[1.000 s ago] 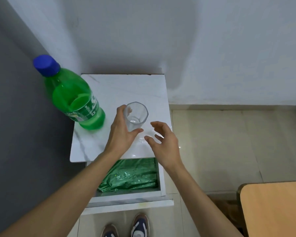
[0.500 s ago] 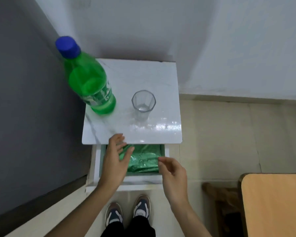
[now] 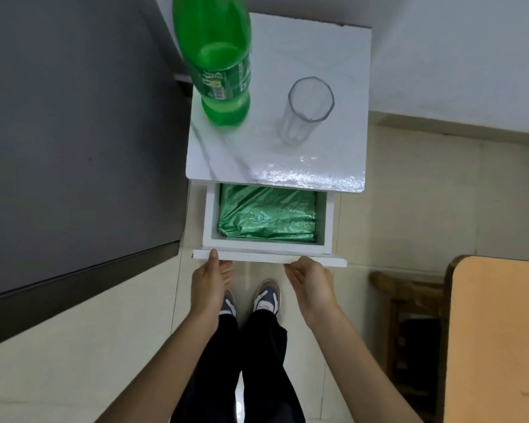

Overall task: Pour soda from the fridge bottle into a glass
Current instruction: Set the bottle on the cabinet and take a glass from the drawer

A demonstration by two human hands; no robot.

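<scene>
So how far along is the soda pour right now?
Staged: green bottle and glass stand apart on the white tabletop. In hand: left hand and right hand at the open drawer's front panel. Left: the pour; the glass looks empty.

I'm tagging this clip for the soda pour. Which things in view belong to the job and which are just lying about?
Belongs to the job:
- green soda bottle
- empty glass
- left hand and right hand, both at the drawer front

Just lying about:
- green foil packet in the drawer
- wooden table
</scene>
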